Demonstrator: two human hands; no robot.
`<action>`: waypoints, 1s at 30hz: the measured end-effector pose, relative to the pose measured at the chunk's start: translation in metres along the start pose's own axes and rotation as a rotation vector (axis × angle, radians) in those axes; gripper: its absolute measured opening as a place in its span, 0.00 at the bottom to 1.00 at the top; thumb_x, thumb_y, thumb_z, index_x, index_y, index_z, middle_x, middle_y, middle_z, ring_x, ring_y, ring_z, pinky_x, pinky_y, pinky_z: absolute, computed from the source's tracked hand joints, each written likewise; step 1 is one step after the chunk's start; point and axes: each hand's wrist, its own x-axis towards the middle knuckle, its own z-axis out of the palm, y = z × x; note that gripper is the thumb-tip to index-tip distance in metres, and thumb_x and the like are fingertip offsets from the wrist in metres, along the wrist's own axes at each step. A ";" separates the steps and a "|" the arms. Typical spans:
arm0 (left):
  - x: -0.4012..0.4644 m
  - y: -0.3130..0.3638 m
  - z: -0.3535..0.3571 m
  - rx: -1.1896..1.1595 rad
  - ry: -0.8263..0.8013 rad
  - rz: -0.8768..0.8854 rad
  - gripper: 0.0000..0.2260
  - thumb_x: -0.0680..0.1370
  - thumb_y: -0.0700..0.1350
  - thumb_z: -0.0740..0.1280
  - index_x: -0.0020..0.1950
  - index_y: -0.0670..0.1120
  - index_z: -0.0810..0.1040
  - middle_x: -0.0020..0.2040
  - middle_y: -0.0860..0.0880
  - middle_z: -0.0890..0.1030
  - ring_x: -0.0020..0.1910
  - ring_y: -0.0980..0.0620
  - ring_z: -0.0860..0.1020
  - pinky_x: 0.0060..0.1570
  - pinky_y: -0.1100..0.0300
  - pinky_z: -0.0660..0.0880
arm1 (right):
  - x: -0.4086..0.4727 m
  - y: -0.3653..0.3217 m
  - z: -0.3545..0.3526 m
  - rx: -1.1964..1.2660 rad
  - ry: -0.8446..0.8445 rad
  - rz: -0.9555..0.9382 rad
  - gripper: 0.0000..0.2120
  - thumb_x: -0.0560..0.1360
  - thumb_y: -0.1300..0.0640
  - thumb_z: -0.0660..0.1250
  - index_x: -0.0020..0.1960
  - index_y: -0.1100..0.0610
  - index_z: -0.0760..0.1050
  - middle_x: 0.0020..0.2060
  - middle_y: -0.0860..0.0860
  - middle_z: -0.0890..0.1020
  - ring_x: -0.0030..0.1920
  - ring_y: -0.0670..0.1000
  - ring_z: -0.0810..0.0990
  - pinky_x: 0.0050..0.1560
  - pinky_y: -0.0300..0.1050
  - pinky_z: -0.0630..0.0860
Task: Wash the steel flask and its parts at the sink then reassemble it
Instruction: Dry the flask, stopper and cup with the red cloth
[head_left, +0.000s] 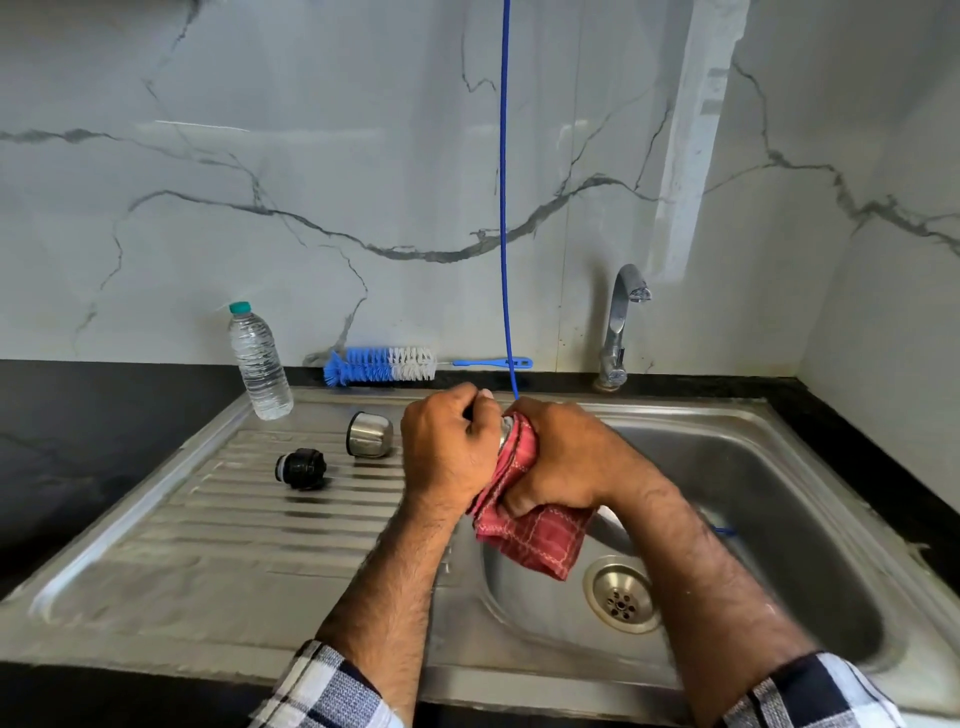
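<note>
At a steel sink (769, 452) set in a black desk (78, 415), a person in a checked shirt works over the basin's left edge. Farthest left of the sink's bowl, a clear plastic water bottle (260, 361) with a teal cap stands at the back corner of the ribbed draining board (234, 519). Right of it, on the board, lie the flask's black stopper (301, 468) and, just beyond, its steel cup lid (370, 434), on its side. Behind them a blue-and-white bottle brush (384, 365) rests along the marble wall. Nearer the bowl, the left hand (447, 457) has its grip closed round the steel flask (505, 431), of which only a sliver of metal shows between the hands. The right hand (566, 462) grips a red checked cloth (535, 535) pressed against the flask, the cloth's tail hanging over the basin above the drain (621, 595). A blue cord (503, 208) hangs down the wall to the hands. The tap (621, 322) stands behind the bowl.
</note>
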 end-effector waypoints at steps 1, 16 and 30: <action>0.000 -0.002 0.001 0.022 0.005 0.002 0.18 0.78 0.48 0.66 0.30 0.49 0.67 0.24 0.55 0.65 0.23 0.55 0.63 0.25 0.64 0.57 | 0.000 0.002 0.000 0.029 -0.014 0.010 0.34 0.56 0.45 0.84 0.58 0.44 0.73 0.46 0.44 0.83 0.46 0.47 0.84 0.53 0.52 0.85; 0.016 -0.017 -0.022 -0.064 0.214 -0.607 0.17 0.80 0.46 0.69 0.31 0.46 0.77 0.30 0.47 0.79 0.33 0.41 0.82 0.34 0.51 0.82 | -0.001 0.028 0.015 -0.376 0.373 -0.016 0.44 0.63 0.35 0.80 0.73 0.47 0.67 0.65 0.48 0.78 0.61 0.55 0.80 0.66 0.54 0.76; 0.017 -0.019 -0.023 -0.149 0.213 -0.578 0.18 0.79 0.43 0.70 0.29 0.47 0.75 0.27 0.51 0.76 0.28 0.49 0.78 0.35 0.57 0.76 | -0.001 0.043 0.002 -0.116 0.346 -0.190 0.42 0.59 0.34 0.78 0.71 0.41 0.74 0.57 0.41 0.84 0.54 0.47 0.84 0.56 0.47 0.82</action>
